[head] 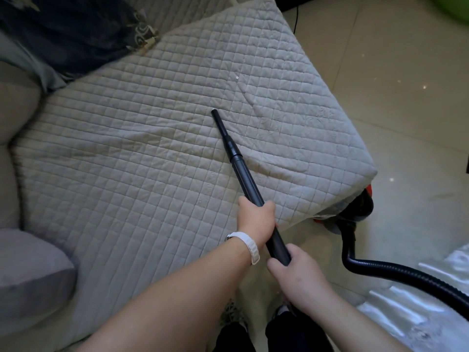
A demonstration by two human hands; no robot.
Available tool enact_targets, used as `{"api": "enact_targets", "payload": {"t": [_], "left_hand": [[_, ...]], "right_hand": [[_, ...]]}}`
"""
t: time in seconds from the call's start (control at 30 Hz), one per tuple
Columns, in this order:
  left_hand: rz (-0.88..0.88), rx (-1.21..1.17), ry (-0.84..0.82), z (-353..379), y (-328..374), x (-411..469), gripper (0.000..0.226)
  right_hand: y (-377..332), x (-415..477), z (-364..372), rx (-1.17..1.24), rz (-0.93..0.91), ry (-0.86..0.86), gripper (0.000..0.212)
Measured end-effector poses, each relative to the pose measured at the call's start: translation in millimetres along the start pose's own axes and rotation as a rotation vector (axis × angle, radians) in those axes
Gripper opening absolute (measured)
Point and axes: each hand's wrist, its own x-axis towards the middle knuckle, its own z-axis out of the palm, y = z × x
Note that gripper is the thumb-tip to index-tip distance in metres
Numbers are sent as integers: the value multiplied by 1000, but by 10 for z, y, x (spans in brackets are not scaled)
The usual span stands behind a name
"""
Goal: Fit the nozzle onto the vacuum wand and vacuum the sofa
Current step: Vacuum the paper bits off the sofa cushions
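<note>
A black vacuum wand (pixel 245 180) slants up across the sofa seat, with a narrow black nozzle (pixel 223 129) fitted on its far end. The nozzle's tip rests on the grey quilted sofa cover (pixel 132 138). My left hand (pixel 256 215), a white band on its wrist, grips the wand at mid-length. My right hand (pixel 295 271) grips the wand's near end. A small white speck (pixel 236 77) lies on the cover beyond the nozzle.
A black ribbed hose (pixel 385 269) runs right from the wand to a red and black vacuum body (pixel 355 209) half hidden behind the sofa corner. A dark patterned cloth (pixel 73 29) lies at the back left. Grey cushions (pixel 28 278) are on the left, tiled floor (pixel 396 97) on the right.
</note>
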Motion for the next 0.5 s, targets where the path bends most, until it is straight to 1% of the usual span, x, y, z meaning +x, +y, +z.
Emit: {"api": "enact_targets", "payload": {"t": [0.27, 0.5], "left_hand": [[-18, -21, 52, 215, 112, 50, 21], [-27, -31, 68, 559, 317, 71, 20]], "right_hand": [[32, 181, -247, -15, -14, -46, 23], [58, 318, -633, -3, -26, -61, 23]]}}
